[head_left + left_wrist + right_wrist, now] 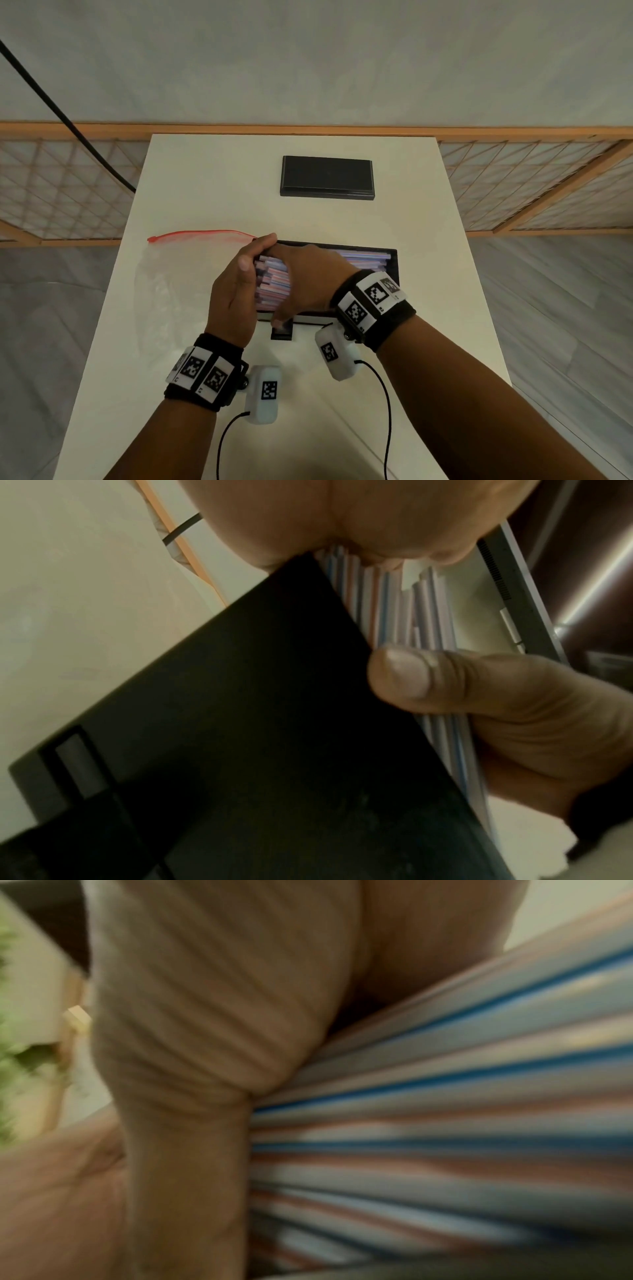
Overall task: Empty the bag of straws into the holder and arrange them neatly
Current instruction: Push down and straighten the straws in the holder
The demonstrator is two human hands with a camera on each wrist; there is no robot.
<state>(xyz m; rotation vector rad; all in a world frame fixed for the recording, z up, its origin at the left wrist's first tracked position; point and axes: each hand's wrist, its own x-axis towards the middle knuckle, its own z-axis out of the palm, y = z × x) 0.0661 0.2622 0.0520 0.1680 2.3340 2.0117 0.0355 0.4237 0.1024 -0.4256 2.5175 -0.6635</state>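
The black holder (394, 263) lies in the middle of the white table, full of striped pink, blue and white straws (363, 257). My right hand (301, 284) reaches over the left part of the bundle and grips it, its thumb down at the near wall. My left hand (257, 251) stands upright with its palm flat against the straws' left ends. In the left wrist view the straws (377, 601) rise above the holder's dark wall (240, 723), with the right thumb (411, 674) on them. The right wrist view is a blurred close-up of the straws (445, 1096). The clear bag (164, 274) with a red zip lies flat and empty at the left.
A black lid (327, 176) lies at the far middle of the table (445, 308). A black cable (68, 120) hangs past the table's far left corner. Wooden lattice screens (534, 185) stand behind. The table ends close on the left and right.
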